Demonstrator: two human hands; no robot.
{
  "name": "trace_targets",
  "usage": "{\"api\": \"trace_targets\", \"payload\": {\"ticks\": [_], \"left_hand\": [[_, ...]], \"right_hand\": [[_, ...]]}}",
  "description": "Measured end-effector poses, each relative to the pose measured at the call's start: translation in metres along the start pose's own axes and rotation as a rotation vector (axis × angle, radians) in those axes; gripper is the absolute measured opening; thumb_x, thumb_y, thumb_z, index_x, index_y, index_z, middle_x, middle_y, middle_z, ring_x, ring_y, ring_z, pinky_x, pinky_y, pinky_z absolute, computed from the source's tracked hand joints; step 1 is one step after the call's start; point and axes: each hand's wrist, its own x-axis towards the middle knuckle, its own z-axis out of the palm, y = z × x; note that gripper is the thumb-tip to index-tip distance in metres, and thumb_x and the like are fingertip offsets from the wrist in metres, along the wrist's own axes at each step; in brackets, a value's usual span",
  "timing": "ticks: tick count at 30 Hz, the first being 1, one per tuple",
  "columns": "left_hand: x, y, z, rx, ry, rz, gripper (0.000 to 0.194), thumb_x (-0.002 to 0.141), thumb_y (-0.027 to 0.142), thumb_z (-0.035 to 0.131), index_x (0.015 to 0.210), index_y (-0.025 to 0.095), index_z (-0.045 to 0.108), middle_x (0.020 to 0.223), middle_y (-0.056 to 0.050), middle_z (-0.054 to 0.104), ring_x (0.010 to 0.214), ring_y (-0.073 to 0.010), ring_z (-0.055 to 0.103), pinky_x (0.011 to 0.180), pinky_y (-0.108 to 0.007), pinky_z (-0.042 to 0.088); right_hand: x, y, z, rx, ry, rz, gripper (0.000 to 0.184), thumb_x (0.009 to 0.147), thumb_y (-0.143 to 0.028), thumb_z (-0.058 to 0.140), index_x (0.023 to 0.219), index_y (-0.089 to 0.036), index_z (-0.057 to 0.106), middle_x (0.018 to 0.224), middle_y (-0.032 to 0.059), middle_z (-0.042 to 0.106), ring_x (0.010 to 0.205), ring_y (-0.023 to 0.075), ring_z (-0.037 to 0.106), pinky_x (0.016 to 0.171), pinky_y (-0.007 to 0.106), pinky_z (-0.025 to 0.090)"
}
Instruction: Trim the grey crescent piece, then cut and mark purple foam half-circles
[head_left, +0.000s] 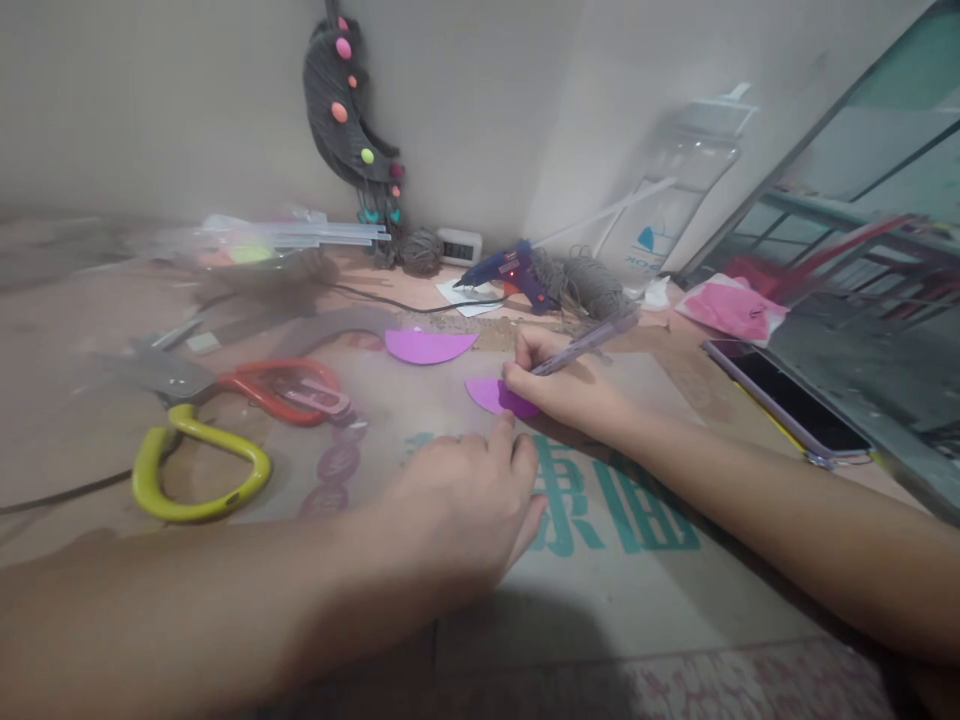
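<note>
My right hand grips a purple pen and holds its tip on a small purple paper piece that lies on a sheet of cardboard. My left hand rests palm down on the cardboard just in front of that piece, fingers curled loosely, with a fingertip near the paper's edge. A larger purple half-round paper piece lies a little farther back.
Red-handled scissors and yellow-handled scissors lie at left. A blue glue gun, grey yarn, glue sticks and a water bottle stand at the back. A phone lies at right beside pink material.
</note>
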Motion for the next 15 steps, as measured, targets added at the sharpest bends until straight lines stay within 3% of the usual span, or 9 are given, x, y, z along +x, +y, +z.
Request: {"api": "trace_targets", "payload": {"ticks": [15], "left_hand": [[0.0002, 0.0005, -0.0007, 0.043, 0.005, 0.0, 0.044, 0.101, 0.037, 0.038, 0.122, 0.008, 0.064, 0.114, -0.021, 0.07, 0.067, -0.0259, 0.071, 0.049, -0.036, 0.055]], "right_hand": [[-0.0008, -0.0051, -0.0019, -0.044, -0.036, 0.023, 0.023, 0.075, -0.025, 0.058, 0.063, -0.022, 0.038, 0.059, -0.0059, 0.044, 0.057, 0.0105, 0.039, 0.054, 0.026, 0.028]]}}
